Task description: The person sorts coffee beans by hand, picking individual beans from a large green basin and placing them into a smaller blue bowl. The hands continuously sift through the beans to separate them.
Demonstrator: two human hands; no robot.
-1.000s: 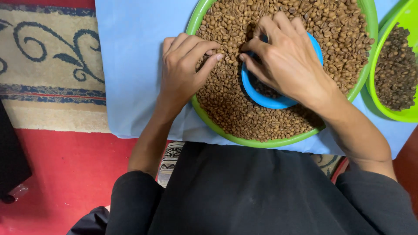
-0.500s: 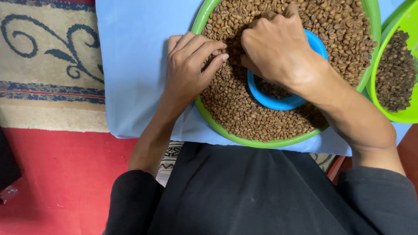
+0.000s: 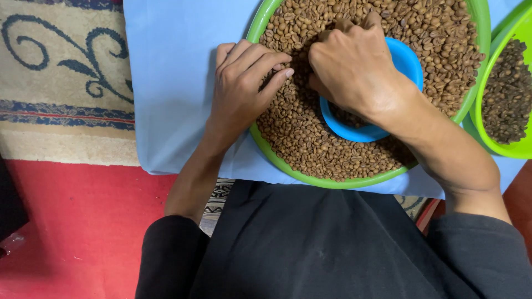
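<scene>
Right hand [image 3: 352, 63] has slid further up over the beans [image 3: 310, 138] since a second ago, fingers curled shut above the blue bowl [image 3: 407, 61]. Left hand [image 3: 244, 83] stayed flat, fingers together, on the green tray [image 3: 260, 141] rim.

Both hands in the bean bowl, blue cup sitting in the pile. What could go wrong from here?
1. The left hand rests on the green bowl rim; beans pushed that way may spill onto the blue cloth.
2. The blue cup sits loose in the beans under the right hand, so it might tip or get buried.
3. The second green bowl sits close by, so stray beans might cross over.
</scene>
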